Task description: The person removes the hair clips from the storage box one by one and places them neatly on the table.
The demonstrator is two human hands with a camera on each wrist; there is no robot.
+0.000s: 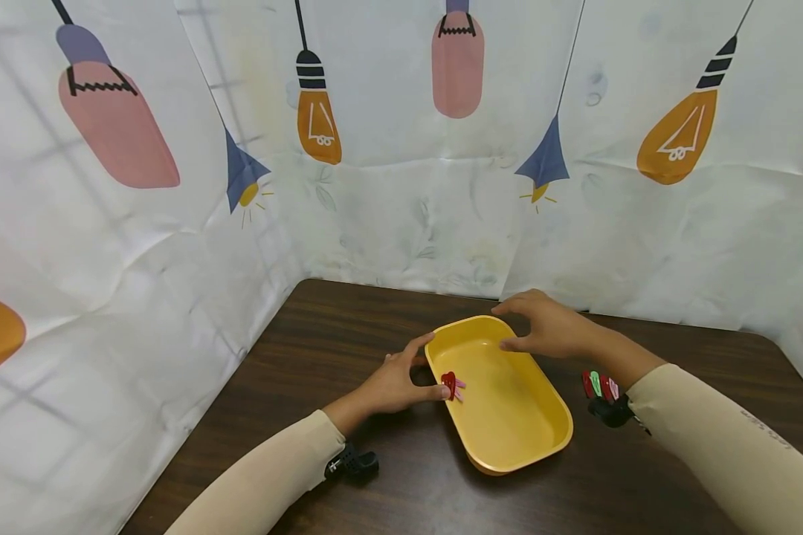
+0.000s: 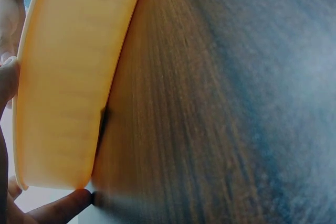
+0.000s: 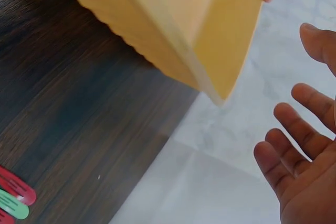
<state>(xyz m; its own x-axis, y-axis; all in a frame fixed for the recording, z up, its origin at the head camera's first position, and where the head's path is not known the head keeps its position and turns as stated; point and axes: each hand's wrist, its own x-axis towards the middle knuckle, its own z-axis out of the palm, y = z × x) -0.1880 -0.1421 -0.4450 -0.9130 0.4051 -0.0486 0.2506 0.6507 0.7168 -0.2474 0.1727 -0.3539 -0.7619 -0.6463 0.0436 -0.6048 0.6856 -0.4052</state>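
A yellow plastic tray stands on the table at an angle. My left hand touches its left rim, thumb on the edge and fingers spread toward the far-left corner; the left wrist view shows the thumb against the rim. Red and pink hair clips lie inside the tray by its left wall, beside that thumb. Near the far-right rim hovers my right hand, its fingers loosely bent and spread. In the right wrist view the right hand is apart from the tray and holds nothing.
On the table right of the tray, beside the right wrist, lies a row of red, green and pink hair clips. The dark wooden table meets a white printed sheet at its back and left edges.
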